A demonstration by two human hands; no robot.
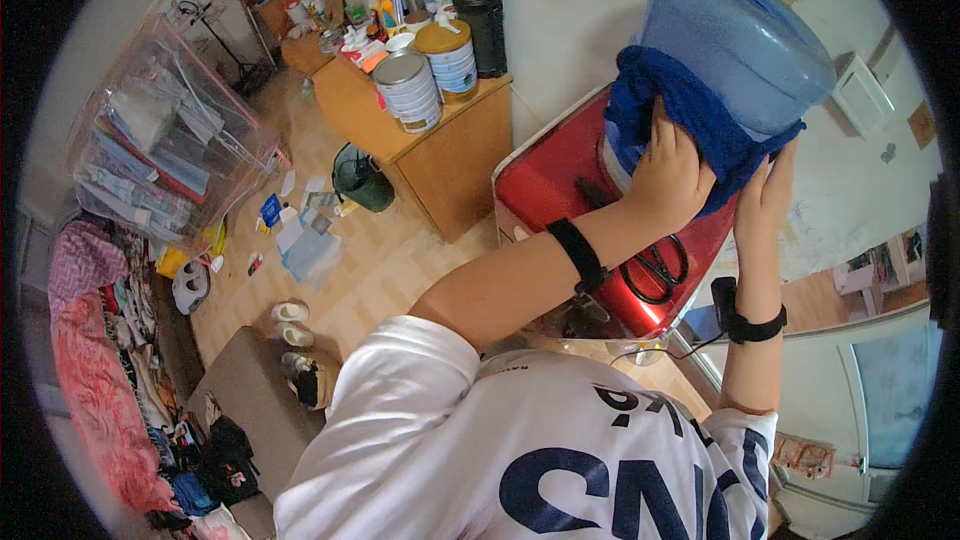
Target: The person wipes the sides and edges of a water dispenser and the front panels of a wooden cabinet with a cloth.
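A large translucent blue water bottle (720,37) stands upside down over a red-topped cabinet (547,184) at the upper right. Dark blue cloth (679,90) wraps around its lower part. My left hand (670,172) grips the cloth's near side, its fingers bent into the folds. On the cloth's right edge is my right hand (761,191), holding it against the bottle, with some fingertips hidden behind the fabric. Both wrists wear black straps. A coiled black cable (660,270) lies on the red top below my left hand.
Left of the cabinet, a wooden desk (457,165) holds metal cans (409,90), a black flask (480,26) and small items. A dark green bin (362,176) stands beside it. Papers (311,247) and shoes (292,322) lie on the floor. A wall switch (862,94) is right of the bottle.
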